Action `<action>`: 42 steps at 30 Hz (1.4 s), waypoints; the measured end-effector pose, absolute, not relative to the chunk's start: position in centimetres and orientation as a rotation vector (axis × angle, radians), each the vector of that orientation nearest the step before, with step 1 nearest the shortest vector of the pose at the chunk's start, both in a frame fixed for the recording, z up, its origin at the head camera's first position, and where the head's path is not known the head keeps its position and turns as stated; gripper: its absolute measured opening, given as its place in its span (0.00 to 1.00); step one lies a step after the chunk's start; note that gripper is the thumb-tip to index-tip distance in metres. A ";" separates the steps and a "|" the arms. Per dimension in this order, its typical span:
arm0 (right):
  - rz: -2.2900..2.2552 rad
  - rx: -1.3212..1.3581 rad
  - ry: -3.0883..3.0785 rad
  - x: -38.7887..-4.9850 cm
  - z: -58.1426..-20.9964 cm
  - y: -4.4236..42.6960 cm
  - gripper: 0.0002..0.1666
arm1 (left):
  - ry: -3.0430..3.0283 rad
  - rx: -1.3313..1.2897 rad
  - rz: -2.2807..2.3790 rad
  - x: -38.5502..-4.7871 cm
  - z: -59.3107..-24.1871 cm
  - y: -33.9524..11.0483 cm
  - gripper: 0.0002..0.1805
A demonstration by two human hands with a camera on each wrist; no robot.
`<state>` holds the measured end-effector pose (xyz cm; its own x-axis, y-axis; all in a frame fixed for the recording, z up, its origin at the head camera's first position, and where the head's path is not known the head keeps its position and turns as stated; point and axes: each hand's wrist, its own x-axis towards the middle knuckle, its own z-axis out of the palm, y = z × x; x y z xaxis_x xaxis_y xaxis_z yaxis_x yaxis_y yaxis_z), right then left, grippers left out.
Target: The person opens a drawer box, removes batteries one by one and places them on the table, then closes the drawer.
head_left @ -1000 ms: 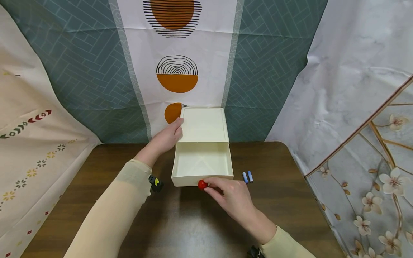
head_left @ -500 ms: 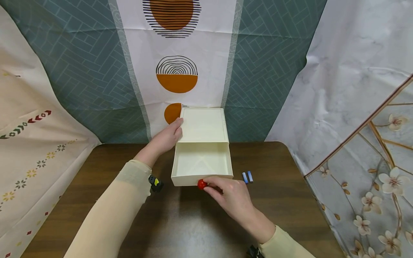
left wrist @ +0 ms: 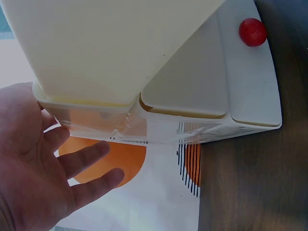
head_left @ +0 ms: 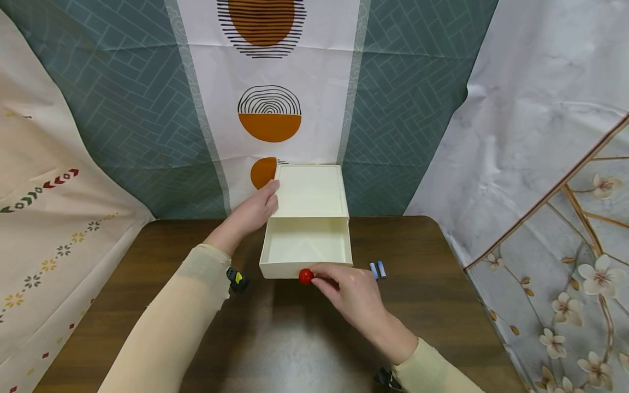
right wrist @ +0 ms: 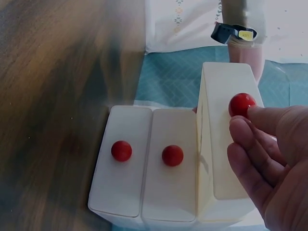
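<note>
A small cream drawer cabinet [head_left: 310,188] stands at the back of the table with its top drawer [head_left: 281,270] pulled out; the visible inside holds nothing. Thumb and fingers of my right hand [head_left: 356,295] pinch the round red knob [head_left: 306,277] on that drawer's front. My left hand [head_left: 250,210] lies against the cabinet's left side near the top. In the left wrist view, the fingers [left wrist: 98,190] of that hand are spread and loosely extended. Two lower drawers, each with a red knob [right wrist: 172,155], appear pushed in, in the right wrist view.
Two small blue-and-white cylinders [head_left: 378,270], like batteries, lie on the brown wooden table [head_left: 417,305] right of the drawer. Behind the cabinet hangs a patterned teal and white cloth [head_left: 408,109]. Further cloths flank the table on both sides.
The top drawer has slid slightly inward, and my right hand has moved with its knob toward the cabinet. My left hand stays in place.
</note>
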<state>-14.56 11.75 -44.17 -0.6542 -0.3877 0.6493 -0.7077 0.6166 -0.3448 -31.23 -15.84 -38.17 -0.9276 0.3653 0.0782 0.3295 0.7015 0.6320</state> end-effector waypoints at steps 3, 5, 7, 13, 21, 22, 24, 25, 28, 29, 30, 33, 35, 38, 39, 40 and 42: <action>0.789 0.857 -2.324 -14.4 -44.2 11.6 0.19 | 2.849 0.586 1.039 -31.3 -38.2 -15.8 0.34; 0.767 0.848 -2.318 -14.3 -44.3 11.3 0.20 | 2.850 0.588 1.035 -31.3 -38.2 -15.8 0.34; 0.737 0.832 -2.315 -14.2 -44.4 11.1 0.19 | 2.850 0.587 1.034 -31.3 -38.2 -15.8 0.34; 0.691 0.777 -2.296 -14.1 -44.6 10.5 0.18 | 2.850 0.560 1.028 -31.2 -38.1 -15.7 0.35; 0.693 0.737 -2.323 -14.5 -44.4 10.5 0.18 | 2.849 0.566 1.030 -31.1 -38.0 -15.8 0.34; 0.694 0.734 -2.324 -14.5 -44.4 10.5 0.18 | 2.850 0.568 1.028 -31.1 -38.0 -15.8 0.34; 0.695 0.725 -2.327 -14.8 -44.4 10.6 0.18 | 2.853 0.571 1.021 -31.1 -38.0 -15.8 0.34; 0.697 0.721 -2.328 -14.9 -44.4 10.6 0.18 | 2.854 0.572 1.020 -31.1 -38.0 -15.8 0.34; 0.703 0.713 -2.325 -15.2 -44.3 10.6 0.19 | 2.856 0.568 1.016 -31.2 -38.0 -15.8 0.34; 0.705 0.712 -2.325 -15.3 -44.3 10.6 0.20 | 2.857 0.565 1.015 -31.2 -38.1 -15.8 0.34; 0.708 0.711 -2.323 -15.5 -44.3 10.6 0.20 | 2.856 0.562 1.018 -31.2 -38.1 -15.8 0.34; 0.718 0.707 -2.323 -15.9 -44.2 10.6 0.19 | 2.851 0.564 1.027 -31.2 -38.1 -15.8 0.35; 0.730 0.707 -2.328 -16.2 -44.1 10.5 0.19 | 2.851 0.566 1.030 -31.2 -38.2 -15.8 0.35; 0.746 0.705 -2.340 -16.6 -43.9 10.4 0.18 | 2.851 0.571 1.031 -31.2 -38.1 -15.8 0.35; 0.753 0.704 -2.344 -16.8 -43.9 10.4 0.18 | 2.853 0.570 1.029 -31.2 -38.2 -15.8 0.35; 0.757 0.701 -2.348 -16.9 -43.9 10.4 0.18 | 2.855 0.569 1.026 -31.2 -38.2 -15.8 0.35; 0.752 0.692 -2.358 -17.3 -43.8 10.3 0.18 | 2.857 0.571 1.020 -31.2 -38.2 -15.8 0.35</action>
<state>-17.27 10.34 -43.81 -0.7075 -0.2963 0.6416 -0.6132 0.7088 -0.3488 -31.23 -15.82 -38.17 -0.9301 0.3602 0.0716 0.3241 0.7133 0.6215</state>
